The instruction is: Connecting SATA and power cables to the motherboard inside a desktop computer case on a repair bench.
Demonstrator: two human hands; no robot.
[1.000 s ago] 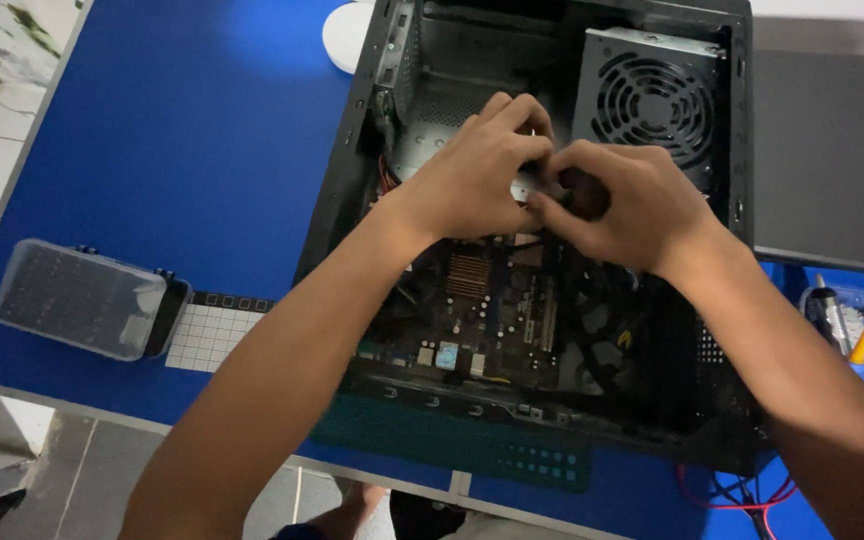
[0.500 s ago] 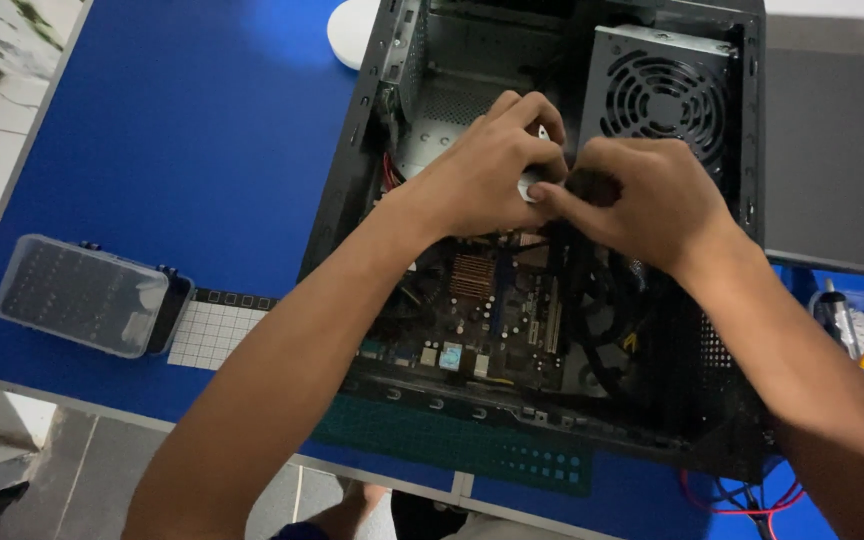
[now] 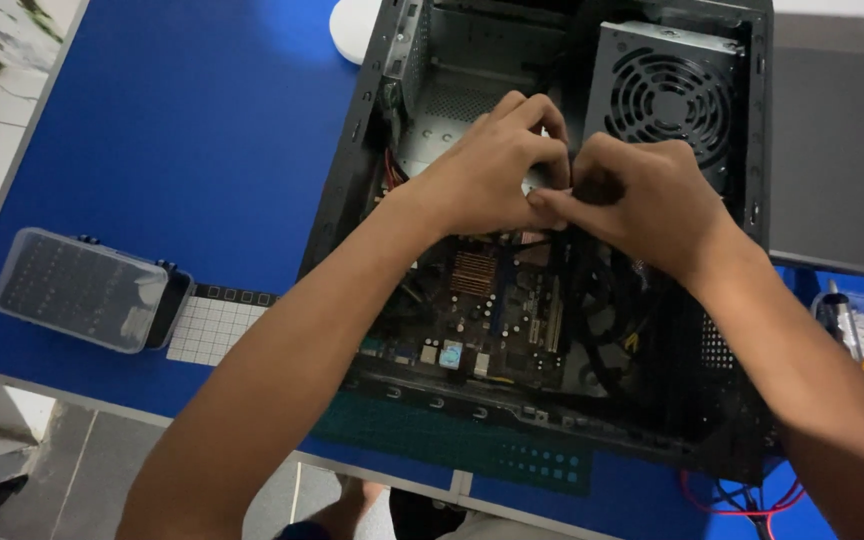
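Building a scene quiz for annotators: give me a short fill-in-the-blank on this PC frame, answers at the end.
1. Both hands, left hand and right hand, meet inside an open computer ____.
2. The table top under the computer case is coloured ____.
3. The power supply in the case's upper corner shows a round ____ grille.
4. The clear plastic box lies on the person's ____ side of the case.

Answers: case; blue; fan; left
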